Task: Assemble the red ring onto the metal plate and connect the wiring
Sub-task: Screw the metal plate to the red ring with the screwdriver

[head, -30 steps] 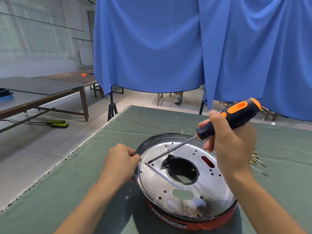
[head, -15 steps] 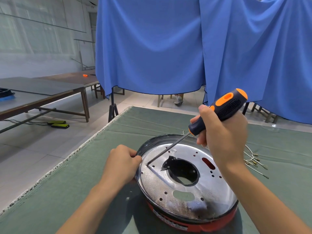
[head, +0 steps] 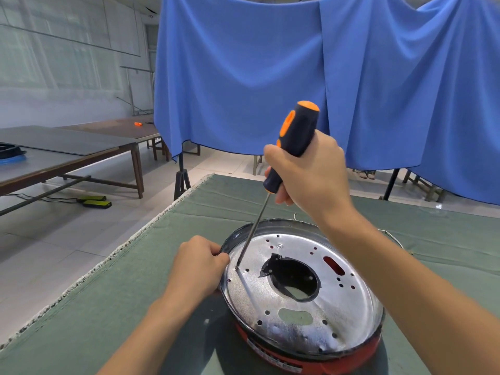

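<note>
The metal plate [head: 297,301] is sitting on the red ring [head: 311,359], on the green table cloth [head: 108,307]. The right hand [head: 311,174] is gripping the screwdriver [head: 292,142] — tip touching the plate near its left rim. The left hand [head: 197,266] is grasping that rim — fingers curled over the edge.

Two bare forearms enter from bottom of frame, no sleeves in view up to the frame edge. Left hand [head: 198,266] and right hand [head: 311,174] both bare: no gloves, rings, watch or wristband visible. Wrists plain, no markings or tape. Nails short where seen on right-hand fingers; left-hand nails not visible. Rest of the person's body is out of frame.
</note>
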The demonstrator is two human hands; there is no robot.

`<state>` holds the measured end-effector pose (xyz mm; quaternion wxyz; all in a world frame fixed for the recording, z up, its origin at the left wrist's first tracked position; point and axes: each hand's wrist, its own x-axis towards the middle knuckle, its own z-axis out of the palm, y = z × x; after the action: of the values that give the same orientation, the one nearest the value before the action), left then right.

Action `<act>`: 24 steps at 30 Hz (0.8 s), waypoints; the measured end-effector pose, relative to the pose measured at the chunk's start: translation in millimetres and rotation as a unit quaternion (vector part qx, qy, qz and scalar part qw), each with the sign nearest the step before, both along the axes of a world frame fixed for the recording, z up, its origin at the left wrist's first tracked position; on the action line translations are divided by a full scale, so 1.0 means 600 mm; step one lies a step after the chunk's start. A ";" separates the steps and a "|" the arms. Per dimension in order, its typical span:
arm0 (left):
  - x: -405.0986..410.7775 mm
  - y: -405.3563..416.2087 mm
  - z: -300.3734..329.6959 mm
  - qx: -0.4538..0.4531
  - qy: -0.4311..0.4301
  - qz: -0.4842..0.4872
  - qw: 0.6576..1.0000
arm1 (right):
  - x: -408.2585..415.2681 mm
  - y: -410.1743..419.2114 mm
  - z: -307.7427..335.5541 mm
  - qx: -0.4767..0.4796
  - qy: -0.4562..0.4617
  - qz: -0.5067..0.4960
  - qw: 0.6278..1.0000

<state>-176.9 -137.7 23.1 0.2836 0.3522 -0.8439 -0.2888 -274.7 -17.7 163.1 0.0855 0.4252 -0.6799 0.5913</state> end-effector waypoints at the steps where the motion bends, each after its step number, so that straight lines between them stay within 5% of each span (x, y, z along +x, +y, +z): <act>1: 0.000 0.001 0.001 0.003 0.000 0.000 1.000 | 0.001 -0.008 0.006 0.021 0.008 0.001 1.000; 13: 0.000 0.004 0.004 -0.006 0.006 0.002 1.000 | 0.021 -0.033 0.043 0.136 -0.041 0.098 0.985; 19: 0.001 0.002 0.003 -0.009 0.001 0.005 1.000 | 0.018 -0.033 0.038 0.130 0.016 0.064 0.989; 24: 0.002 0.000 0.003 -0.006 0.007 0.005 1.000 | 0.021 -0.048 0.032 0.143 0.113 -0.059 0.981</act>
<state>-175.6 -137.7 25.2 0.2928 0.3528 -0.8417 -0.2851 -261.9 -46.2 182.2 0.1351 0.4561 -0.7673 0.4300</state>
